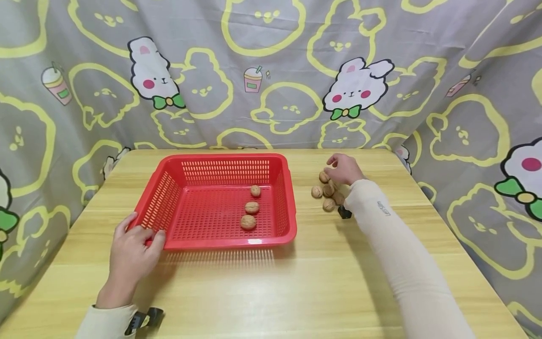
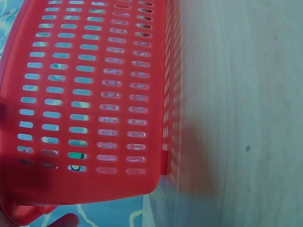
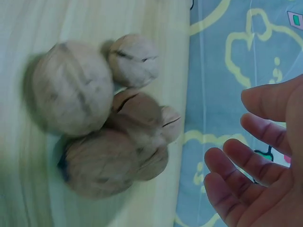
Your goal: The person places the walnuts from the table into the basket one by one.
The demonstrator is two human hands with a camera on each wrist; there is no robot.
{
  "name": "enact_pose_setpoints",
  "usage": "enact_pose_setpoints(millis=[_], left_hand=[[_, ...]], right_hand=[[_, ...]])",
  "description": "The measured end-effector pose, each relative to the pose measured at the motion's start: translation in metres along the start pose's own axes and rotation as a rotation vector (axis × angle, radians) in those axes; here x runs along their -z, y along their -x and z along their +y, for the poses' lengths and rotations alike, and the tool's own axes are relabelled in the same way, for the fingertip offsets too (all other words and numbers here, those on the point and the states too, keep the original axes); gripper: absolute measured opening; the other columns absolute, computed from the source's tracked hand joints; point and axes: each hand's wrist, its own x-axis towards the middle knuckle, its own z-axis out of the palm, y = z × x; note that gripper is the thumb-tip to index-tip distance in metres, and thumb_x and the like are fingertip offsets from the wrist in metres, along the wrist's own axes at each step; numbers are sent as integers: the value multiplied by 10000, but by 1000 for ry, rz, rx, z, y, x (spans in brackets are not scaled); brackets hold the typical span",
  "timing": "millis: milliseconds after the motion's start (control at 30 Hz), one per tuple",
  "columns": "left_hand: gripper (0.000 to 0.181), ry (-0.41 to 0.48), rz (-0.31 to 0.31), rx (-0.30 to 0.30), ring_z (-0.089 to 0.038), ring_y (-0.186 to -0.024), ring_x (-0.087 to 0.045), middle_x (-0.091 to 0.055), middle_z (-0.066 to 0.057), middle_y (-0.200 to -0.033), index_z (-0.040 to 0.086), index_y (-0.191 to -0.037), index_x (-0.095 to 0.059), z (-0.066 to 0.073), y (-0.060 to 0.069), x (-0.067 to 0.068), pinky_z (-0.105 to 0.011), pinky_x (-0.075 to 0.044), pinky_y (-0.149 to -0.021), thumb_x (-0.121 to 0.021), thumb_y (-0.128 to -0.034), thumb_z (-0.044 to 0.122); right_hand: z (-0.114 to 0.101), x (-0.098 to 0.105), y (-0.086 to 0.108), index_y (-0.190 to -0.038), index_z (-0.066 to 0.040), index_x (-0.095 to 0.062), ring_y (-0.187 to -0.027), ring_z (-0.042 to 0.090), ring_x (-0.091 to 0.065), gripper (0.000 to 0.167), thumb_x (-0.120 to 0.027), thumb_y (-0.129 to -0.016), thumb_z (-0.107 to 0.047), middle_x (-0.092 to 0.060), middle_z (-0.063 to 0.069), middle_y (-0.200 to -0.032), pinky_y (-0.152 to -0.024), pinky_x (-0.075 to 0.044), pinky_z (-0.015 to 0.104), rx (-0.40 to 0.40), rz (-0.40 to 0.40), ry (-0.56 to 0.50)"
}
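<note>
red basket (image 1: 207, 212): upright | three walnuts (image 1: 251, 207): inside | walnut cluster (image 1: 328, 190): apart, right

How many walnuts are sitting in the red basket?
3, in a row in the right half of the red basket: back walnut, middle walnut, front walnut. None seems hidden.

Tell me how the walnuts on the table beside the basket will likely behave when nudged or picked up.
The walnuts look rounded, so a push would probably set them rolling. They are clustered closely, so lifting one may shift its neighbours. Their ridged, seamed shells suggest a stiff surface that fingers should grip fairly well.
</note>
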Motion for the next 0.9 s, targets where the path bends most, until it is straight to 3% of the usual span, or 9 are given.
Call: enact_pose_setpoints(millis=[300,433,667,900], left_hand=[[268,0,-4,1,-407,-703,-630,-638,-209,-643,-81,-627,-650,-1,0,0,-476,-292,-1096,-623,-786,134],[267,-1,-2,-1,-415,-708,-629,-639,-217,-647,-86,-633,-651,-1,-1,-1,-476,-290,-1099,-620,-785,132],[276,0,8,-14,-407,-695,-634,-639,-213,-642,-91,-632,-649,1,-5,0,-475,-303,-1088,-621,-788,134],[282,8,10,-10,-409,-699,-633,-637,-204,-635,-86,-634,-654,0,-4,0,-483,-306,-1080,-604,-788,144]], right_hand=[[19,-7,4,-1248,19,-503,-1070,397,-524,399,-511,-959,-256,-522,265,-1209,-878,-466,501,-64,-62,45],[22,-10,7,-1302,10,-465,-1069,381,-517,424,-480,-982,-268,-507,261,-1226,-889,-458,500,-118,-96,3],[30,-19,10,-1330,-26,-445,-1012,310,-526,376,-449,-1000,-208,-560,204,-1182,-868,-480,414,-226,-122,-233],[33,-25,10,-1269,-25,-486,-969,286,-537,311,-462,-1011,-197,-565,194,-1164,-800,-481,346,-211,-138,-200]])
